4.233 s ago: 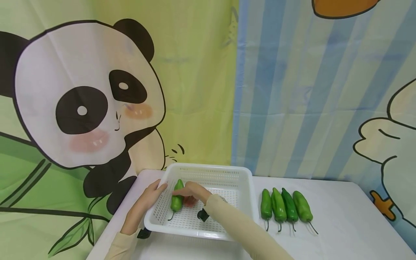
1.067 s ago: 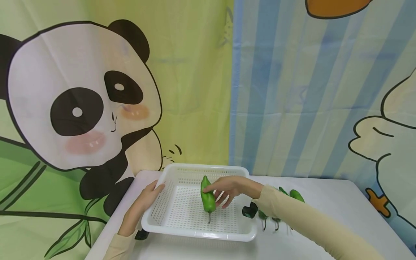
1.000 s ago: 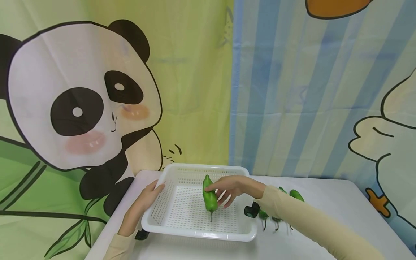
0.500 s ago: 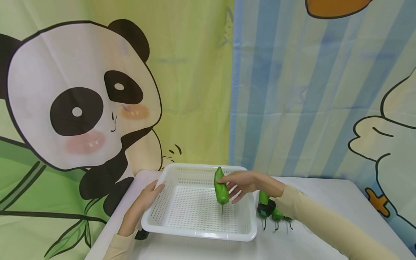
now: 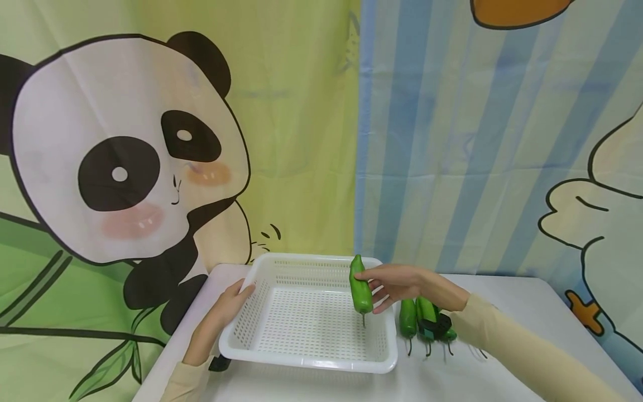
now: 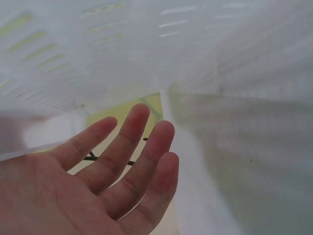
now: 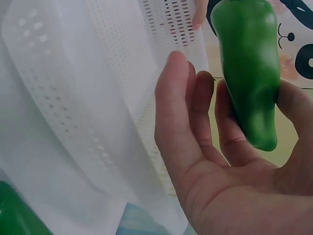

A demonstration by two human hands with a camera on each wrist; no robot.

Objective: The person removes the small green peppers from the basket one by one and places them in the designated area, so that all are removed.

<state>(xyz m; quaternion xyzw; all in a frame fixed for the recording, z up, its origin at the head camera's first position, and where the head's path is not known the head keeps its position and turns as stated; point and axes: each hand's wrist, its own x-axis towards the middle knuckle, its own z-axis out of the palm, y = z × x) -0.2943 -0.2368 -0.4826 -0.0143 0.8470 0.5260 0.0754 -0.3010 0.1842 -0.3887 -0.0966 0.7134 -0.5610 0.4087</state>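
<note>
In the head view my right hand [image 5: 402, 282] holds a green pepper [image 5: 360, 287] over the right side of a white plastic basket [image 5: 306, 364], its stem pointing down. The right wrist view shows this pepper [image 7: 249, 68] pinched between the thumb and fingers, with other fingers off it. My left hand [image 5: 228, 306] holds the basket's left rim, thumb over the edge. In the left wrist view the fingers [image 6: 146, 181] extend loosely along the outside of the basket wall [image 6: 98, 63]; the thumb is hidden there, behind the wall.
Several green peppers [image 5: 408, 319] lie in a row on the white table [image 5: 527, 312], right of the basket, partly hidden by the right wrist and its black camera [image 5: 436, 326]. A panda-printed curtain [image 5: 301, 139] hangs behind the table.
The pepper lay at the left inside the basket under my right hand. That hand has lifted it and carried it rightward toward the right rim. My left hand stays on the basket.
</note>
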